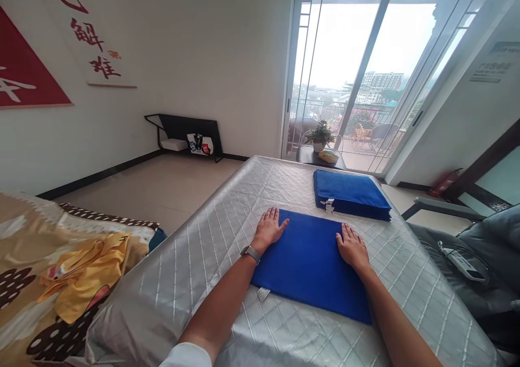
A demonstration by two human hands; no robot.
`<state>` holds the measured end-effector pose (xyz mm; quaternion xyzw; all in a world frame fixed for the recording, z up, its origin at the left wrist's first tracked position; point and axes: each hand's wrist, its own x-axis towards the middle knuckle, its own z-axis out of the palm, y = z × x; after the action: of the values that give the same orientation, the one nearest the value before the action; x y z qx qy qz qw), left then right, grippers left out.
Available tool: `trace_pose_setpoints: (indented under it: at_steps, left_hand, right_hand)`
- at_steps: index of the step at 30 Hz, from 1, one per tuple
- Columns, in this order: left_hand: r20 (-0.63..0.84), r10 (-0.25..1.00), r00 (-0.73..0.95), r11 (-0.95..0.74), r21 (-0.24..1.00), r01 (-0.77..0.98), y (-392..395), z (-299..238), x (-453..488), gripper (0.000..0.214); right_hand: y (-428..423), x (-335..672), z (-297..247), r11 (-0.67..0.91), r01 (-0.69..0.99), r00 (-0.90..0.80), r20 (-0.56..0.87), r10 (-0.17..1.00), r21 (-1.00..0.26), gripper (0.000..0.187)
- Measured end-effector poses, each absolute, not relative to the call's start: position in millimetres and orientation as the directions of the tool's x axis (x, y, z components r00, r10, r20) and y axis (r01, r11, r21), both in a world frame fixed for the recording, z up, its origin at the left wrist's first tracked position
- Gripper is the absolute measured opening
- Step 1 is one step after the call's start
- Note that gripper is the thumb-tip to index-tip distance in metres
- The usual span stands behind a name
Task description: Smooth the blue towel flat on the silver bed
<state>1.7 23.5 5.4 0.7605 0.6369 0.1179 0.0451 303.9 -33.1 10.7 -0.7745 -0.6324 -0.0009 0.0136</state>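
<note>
A flat blue cloth [312, 264], rectangular and with a white tag [263, 293] at its near edge, lies in front of me on a silver quilted cover [195, 269]. My left hand [270, 230] rests flat on its far left corner, fingers stretched out, a watch on the wrist. On the far right corner lies my right hand [352, 246], also flat with its fingers extended. Neither hand grips anything. Beyond them, toward the right, sits a neat stack of folded blue cloths [351, 191] with white tags hanging from its near side.
To the left, a patterned blanket [24, 231] carries a yellow cloth [93, 277]. A dark chair [487, 242] with a power strip [461, 261] stands at the right. Past the far edge are a potted plant [320, 134] and sliding glass doors [345, 47].
</note>
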Motion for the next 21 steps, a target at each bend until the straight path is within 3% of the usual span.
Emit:
trace_pose_setpoints:
  at_steps: [21]
  left_hand:
    - [0.145,0.978,0.148,-0.178,0.224,0.958,22,7,3,0.084]
  right_hand:
    - [-46,290,29,-0.175,0.983,0.171,0.056,0.984,0.065,0.062]
